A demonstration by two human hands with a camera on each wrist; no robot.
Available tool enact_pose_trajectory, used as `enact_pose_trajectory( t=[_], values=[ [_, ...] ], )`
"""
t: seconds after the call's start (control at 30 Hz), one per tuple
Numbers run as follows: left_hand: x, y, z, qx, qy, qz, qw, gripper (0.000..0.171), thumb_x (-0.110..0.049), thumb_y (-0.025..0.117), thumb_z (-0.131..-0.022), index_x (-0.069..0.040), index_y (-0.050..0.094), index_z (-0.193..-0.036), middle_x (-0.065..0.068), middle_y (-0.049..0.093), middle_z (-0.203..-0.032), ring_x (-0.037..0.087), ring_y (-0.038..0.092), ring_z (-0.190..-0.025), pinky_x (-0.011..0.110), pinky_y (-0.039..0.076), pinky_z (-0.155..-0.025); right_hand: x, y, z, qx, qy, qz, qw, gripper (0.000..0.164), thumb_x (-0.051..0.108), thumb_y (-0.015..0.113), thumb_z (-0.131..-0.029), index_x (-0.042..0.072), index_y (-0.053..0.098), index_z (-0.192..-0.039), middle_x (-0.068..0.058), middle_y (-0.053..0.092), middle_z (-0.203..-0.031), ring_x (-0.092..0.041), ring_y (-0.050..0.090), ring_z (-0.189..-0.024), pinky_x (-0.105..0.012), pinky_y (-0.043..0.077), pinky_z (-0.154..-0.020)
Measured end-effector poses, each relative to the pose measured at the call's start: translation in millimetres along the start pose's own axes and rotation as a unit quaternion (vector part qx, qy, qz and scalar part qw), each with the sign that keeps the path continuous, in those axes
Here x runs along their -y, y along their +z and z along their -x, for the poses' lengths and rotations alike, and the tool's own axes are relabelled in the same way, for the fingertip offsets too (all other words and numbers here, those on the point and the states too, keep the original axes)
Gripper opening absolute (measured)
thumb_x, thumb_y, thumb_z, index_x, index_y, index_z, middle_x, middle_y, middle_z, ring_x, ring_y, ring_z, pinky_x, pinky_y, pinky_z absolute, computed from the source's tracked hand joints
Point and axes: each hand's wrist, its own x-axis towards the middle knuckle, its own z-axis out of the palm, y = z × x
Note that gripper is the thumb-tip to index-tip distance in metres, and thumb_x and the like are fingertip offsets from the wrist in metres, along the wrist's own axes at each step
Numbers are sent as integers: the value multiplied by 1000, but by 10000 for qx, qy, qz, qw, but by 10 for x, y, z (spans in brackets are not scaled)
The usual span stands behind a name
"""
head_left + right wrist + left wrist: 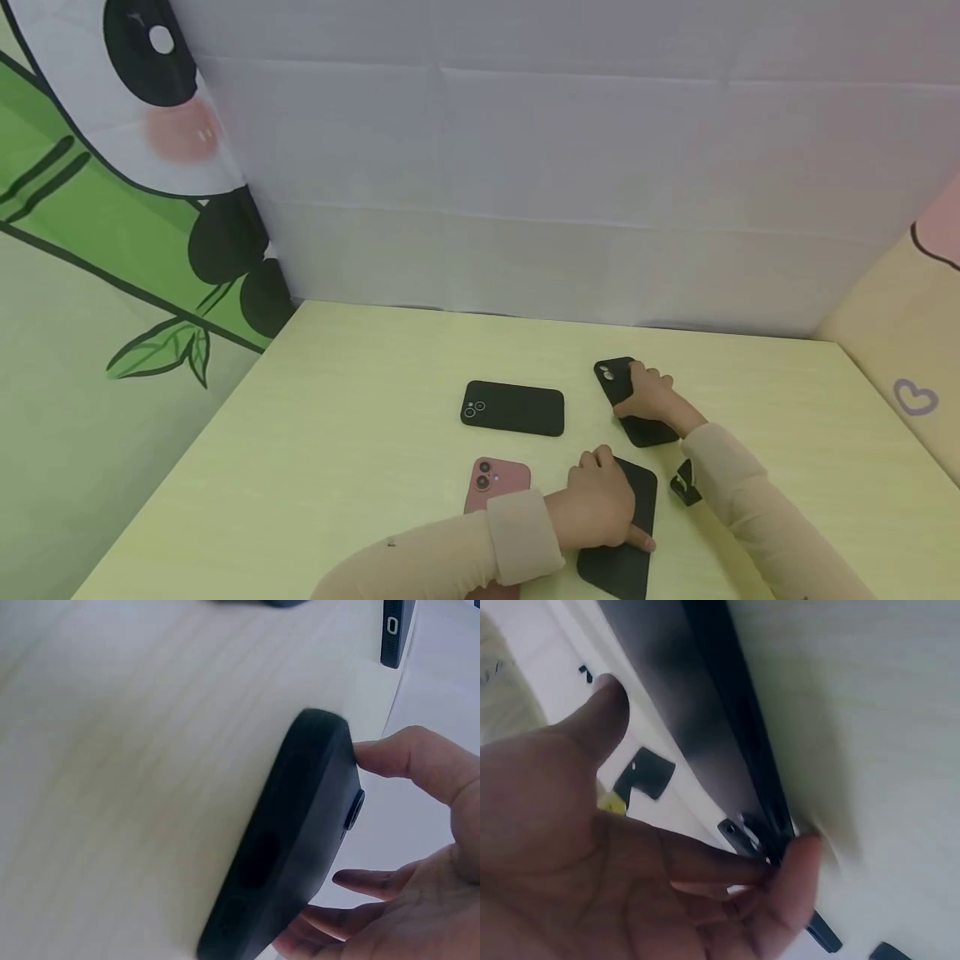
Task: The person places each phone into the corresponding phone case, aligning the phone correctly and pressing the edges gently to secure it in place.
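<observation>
My right hand [651, 393] grips a black phone [311, 825] by its two long edges, thumb on one and fingers on the other. Its camera side faces up, and one edge is near the table. Nearer the front, my left hand [600, 498] reaches over another black phone [618, 571] on the table. In the left wrist view, bent fingers [799, 874] touch its near edge, while the thumb [611, 712] stands apart from its far edge. A pink phone [502, 473] lies partly hidden under the left sleeve.
A third black phone [517, 408], cameras up, lies left of the right hand's phone. A small black object [684, 483] shows beside the right sleeve. The pale yellow table [337, 400] meets a white sheet [525, 167] behind and a painted wall [172, 258] on the left.
</observation>
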Motion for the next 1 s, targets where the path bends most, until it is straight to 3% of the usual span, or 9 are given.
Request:
enact_pose_trajectory(
  t=[0.2,0.47,0.73,0.87,1.0],
  values=[
    [-150,74,-42,-180,-489,-265,9983,99,-89,52,-43,-26,53,-119,1,42,-110,17,43,-82,33,38,-59,-6,-13,8,29,-84,-4,10000,85,21,68,-75,-17,19,-134,-42,32,-126,-56,33,-110,-58,35,-85],
    [-180,16,-80,156,-531,48,9985,93,-75,70,-47,-21,51,-120,6,42,-107,22,45,-81,33,45,-58,-21,-8,-2,-7,-102,-43,9999,85,20,68,-74,-16,21,-134,-42,32,-127,-57,33,-111,-60,33,-88],
    [-181,-62,-115,261,-896,243,9953,109,-64,80,-46,-25,33,-137,8,42,-111,24,41,-83,36,44,-60,-61,-20,-66,-180,-105,-228,9995,84,16,70,-73,-13,22,-136,-41,29,-130,-58,32,-110,-61,33,-86],
    [-157,-77,-145,145,-841,103,9963,111,-63,81,-43,-23,36,-136,9,43,-105,24,39,-81,37,42,-60,-97,-46,-93,-246,-112,-228,9994,87,18,74,-72,-12,22,-135,-41,33,-126,-57,34,-108,-59,35,-84],
    [-153,-99,-205,194,-859,266,9958,98,-58,85,-41,-18,46,-123,8,40,-98,24,38,-82,38,43,-61,-128,-93,-106,-256,-34,-268,9993,94,22,77,-70,-13,20,-135,-41,38,-121,-53,36,-104,-56,37,-80]
  ],
)
